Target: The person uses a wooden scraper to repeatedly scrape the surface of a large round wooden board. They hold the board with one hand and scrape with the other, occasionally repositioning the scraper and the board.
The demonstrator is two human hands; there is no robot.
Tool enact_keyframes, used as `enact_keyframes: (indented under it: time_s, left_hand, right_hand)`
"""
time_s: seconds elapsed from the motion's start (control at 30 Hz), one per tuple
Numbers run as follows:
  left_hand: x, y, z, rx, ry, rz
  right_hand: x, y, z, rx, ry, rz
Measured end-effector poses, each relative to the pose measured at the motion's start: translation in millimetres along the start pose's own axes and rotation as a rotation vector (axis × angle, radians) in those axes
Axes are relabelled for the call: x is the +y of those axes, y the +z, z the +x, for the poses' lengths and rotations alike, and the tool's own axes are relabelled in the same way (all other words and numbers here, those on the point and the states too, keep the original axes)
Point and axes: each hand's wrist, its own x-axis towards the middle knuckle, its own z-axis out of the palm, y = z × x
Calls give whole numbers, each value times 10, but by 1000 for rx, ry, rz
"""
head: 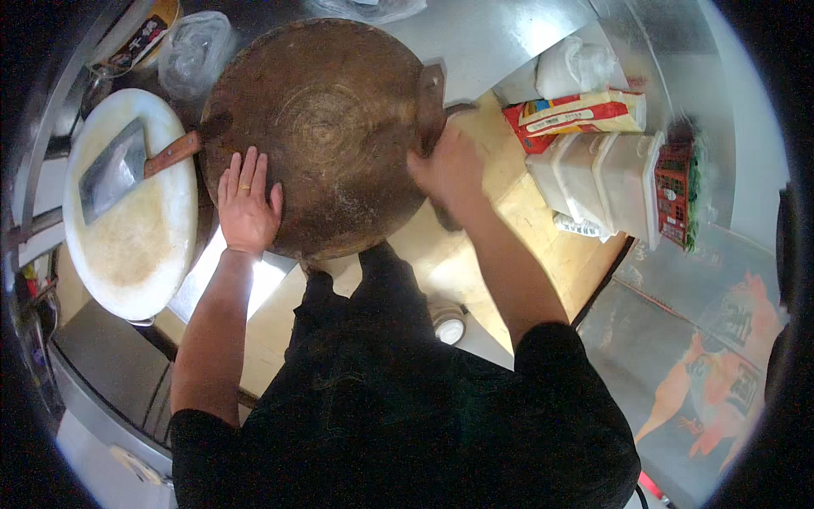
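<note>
A large round wooden chopping block with concentric marks stands before me. My left hand, a ring on one finger, lies palm down on its near left edge with the fingers slightly spread. At the block's right edge my blurred right hand is bent around a dark handle-like part beside a dark blade with a hole; whether it grips this is unclear. To the left, a cleaver with a wooden handle rests on a round white cutting board, its handle end near the block.
Plastic bags and a container with a printed label are at the upper left. Stacked white lidded bins, with a red and yellow package beside them, stand at right. A small round container is on the floor.
</note>
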Motion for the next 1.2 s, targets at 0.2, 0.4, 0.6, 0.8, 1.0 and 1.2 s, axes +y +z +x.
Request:
enact_keyframes:
  time_s: [0.2, 0.4, 0.6, 0.8, 1.0, 1.2]
  left_hand:
    - [44, 5, 38, 5, 32, 5]
    - [-3, 54, 4, -7, 44, 44]
    - [23, 56, 28, -33, 42, 68]
    - [1, 64, 8, -44, 49, 94]
    - [-28, 90, 10, -53, 55, 106]
    - [-44, 83, -8, -54, 64, 120]
  right_hand:
    - [45, 125, -806, -181, -114, 46]
    - [186, -35, -181, 41, -717, -86]
    - [277, 123, -184, 292, -790, 31]
    - [-79, 189, -965, 192, -417, 355]
    - [-30, 469, -919, 323, -377, 361]
    - [423, 324, -931, 291, -540, 318]
